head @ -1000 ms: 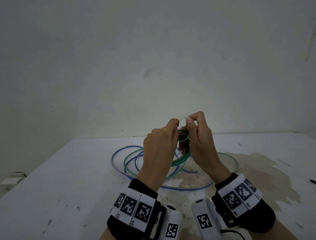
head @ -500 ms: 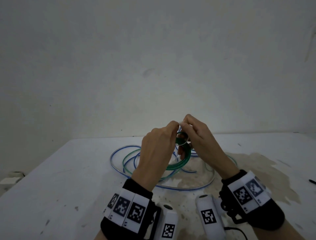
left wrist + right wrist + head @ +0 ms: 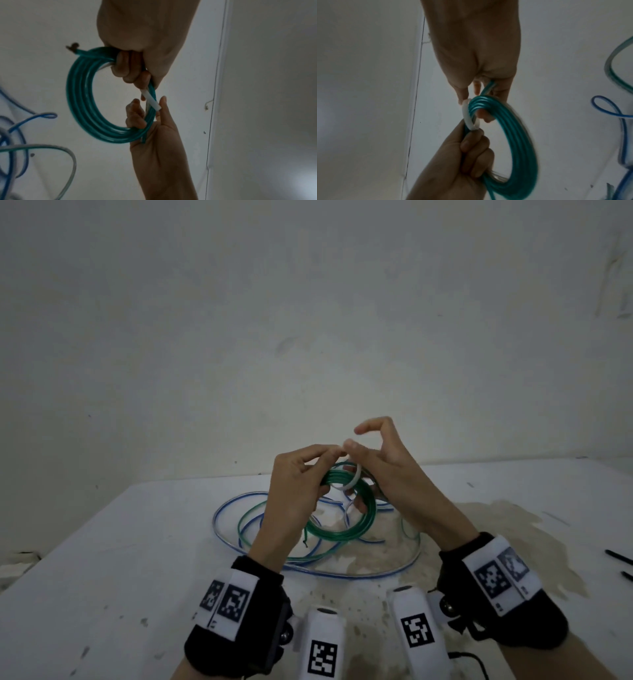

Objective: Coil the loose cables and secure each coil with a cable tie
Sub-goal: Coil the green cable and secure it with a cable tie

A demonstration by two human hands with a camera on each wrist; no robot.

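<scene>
A green cable coil hangs above the table between both hands. My left hand grips its upper left part with curled fingers. A white cable tie loops round the coil's top strands, and its tail hangs down inside the ring. My right hand holds the coil from the right. Its lower fingers curl round the strands, its thumb lies against the tie, and its index finger is lifted and bent. The coil's cut end sticks out on the left.
Loose blue cable and loose green cable lie in wide loops on the white table under the hands. Two thin black items lie at the right edge. A brown stain covers the right side. The wall stands close behind.
The right hand has let go its pinch at the tie's top and lifted its index finger. Both hands have tipped, so the coil and the tie's loop show more. The right wrist has moved rightward.
</scene>
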